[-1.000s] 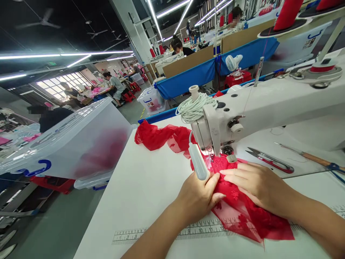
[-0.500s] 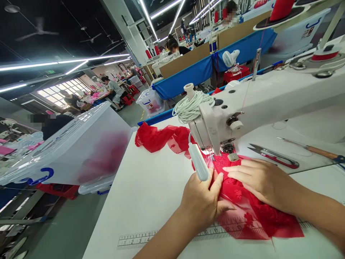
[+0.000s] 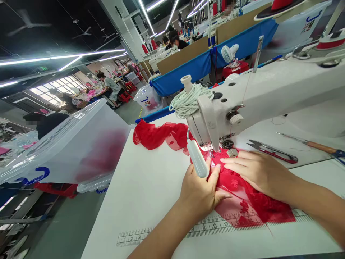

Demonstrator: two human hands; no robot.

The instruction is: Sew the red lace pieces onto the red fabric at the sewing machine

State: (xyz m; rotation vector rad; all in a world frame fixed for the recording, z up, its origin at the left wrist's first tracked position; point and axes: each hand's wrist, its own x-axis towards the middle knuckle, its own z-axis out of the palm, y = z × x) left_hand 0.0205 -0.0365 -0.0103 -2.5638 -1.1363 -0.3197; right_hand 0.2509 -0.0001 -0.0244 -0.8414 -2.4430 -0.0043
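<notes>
Sheer red lace fabric (image 3: 234, 184) lies under the needle area of a white sewing machine (image 3: 258, 90), and its front part covers some of the ruler scale on the table. My left hand (image 3: 198, 192) rests on the fabric's left edge, fingers stretched toward the presser foot (image 3: 211, 154) and thumb spread aside. Flat on the lace to the right lies my right hand (image 3: 257, 171), fingertips pointing left near the foot. A pale lamp-like handle (image 3: 198, 159) hangs in front of my left fingers. Behind the needle, more red fabric (image 3: 151, 135) trails off leftward. The needle tip is hard to make out.
Thread snips (image 3: 272, 151) and a wooden-handled pointed tool (image 3: 315, 144) lie right of the machine head. The printed ruler scale (image 3: 145, 233) runs along the table front. A translucent bin (image 3: 99, 140) stands left of the table. Other people sit at workstations farther back.
The red fabric has slid a little away from me toward the needle, its front edge now uncovering more ruler. Both hands have shifted slightly forward with it. The camera view has tilted slightly.
</notes>
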